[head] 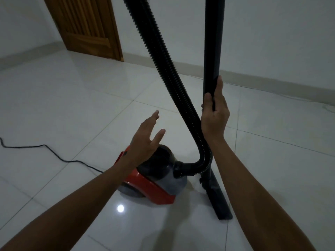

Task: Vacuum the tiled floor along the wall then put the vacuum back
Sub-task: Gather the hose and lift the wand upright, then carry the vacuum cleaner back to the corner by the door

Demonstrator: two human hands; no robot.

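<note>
A red, grey and black canister vacuum (154, 185) sits on the glossy white tiled floor (72, 105) in front of me. Its ribbed black hose (163, 66) rises from the front of the canister and leaves the frame at the top. A black wand (213, 42) stands upright, with its flat floor nozzle (220, 201) resting on the tiles to the right of the canister. My right hand (214, 115) grips the wand about halfway up. My left hand (146, 136) hovers above the canister, fingers spread and holding nothing.
The black power cord (45, 147) snakes across the tiles from the left edge toward the canister. A white wall with a pale skirting board (272, 82) runs behind, with a thin cable along it. A wooden door (85, 26) stands at the back left.
</note>
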